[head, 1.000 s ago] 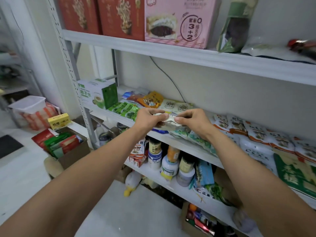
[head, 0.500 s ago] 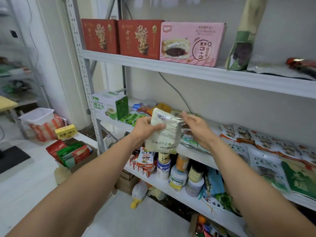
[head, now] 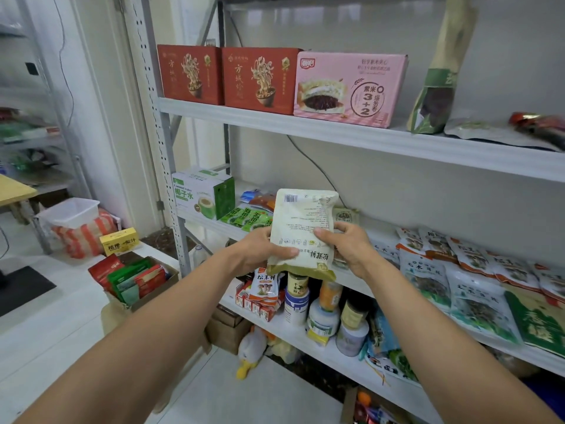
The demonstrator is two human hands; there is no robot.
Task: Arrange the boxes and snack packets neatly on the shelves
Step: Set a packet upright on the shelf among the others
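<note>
1. Packet (head: 301, 228) lifted since a second ago: then flat and low at the middle shelf (head: 354, 283), now upright in the air just in front of it, barcode side facing the camera, print upside down.
2. Left grip (head: 256, 252) holds the lower left edge, thumb across the face. Right grip (head: 351, 249) clasps the right edge. Both closed on the packet.
3. Judgement: picked up for re-placing, not yet set down. Upper shelf (head: 367, 139), free space right of the pink box (head: 348, 87), is one possible spot.
</note>
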